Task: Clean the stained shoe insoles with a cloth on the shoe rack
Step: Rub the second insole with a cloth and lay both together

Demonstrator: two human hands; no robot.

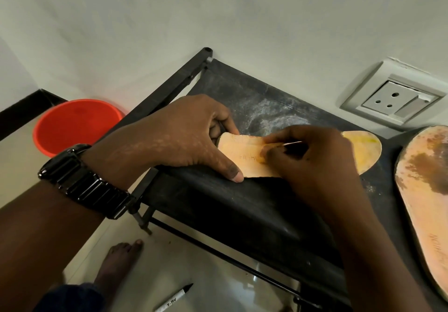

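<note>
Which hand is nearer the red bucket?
Left. The left hand grips the insole end beside the bucket; the right hand rests mid-insole, farther away.

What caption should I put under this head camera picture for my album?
Left hand holds an insole on the shoe rack while the right hand presses on its middle.

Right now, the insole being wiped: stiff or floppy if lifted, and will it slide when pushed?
Probably light and bendy: the insole looks thin, lying flat on the shoe rack. Likely slides when rubbed, since the left hand grips its narrow end while the right hand rubs it with a pinched cloth.
</note>
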